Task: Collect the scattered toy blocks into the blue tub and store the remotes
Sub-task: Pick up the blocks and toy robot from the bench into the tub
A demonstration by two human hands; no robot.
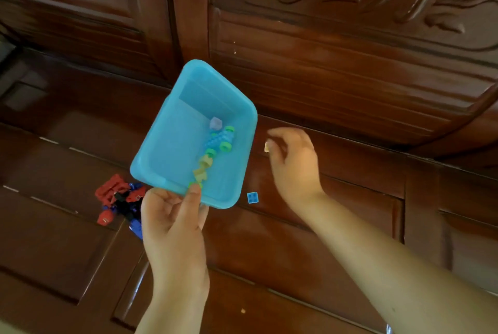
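My left hand point(172, 215) grips the near rim of the blue tub point(167, 129), thumb over the edge, holding it tilted above the wooden seat. Inside lie several toy blocks point(215, 148), green, blue, yellow and one pale. To the right of the tub, my right hand point(292, 161) pinches a small cream block point(267, 146) in its fingertips. A small blue square block point(252, 197) lies on the wood just below the tub's right corner. No remotes are in view.
A red, blue and black toy figure point(120, 200) lies on the wood to the left of my left hand. The carved wooden backrest point(350, 37) rises behind the tub. A small crumb point(243, 310) sits near the front.
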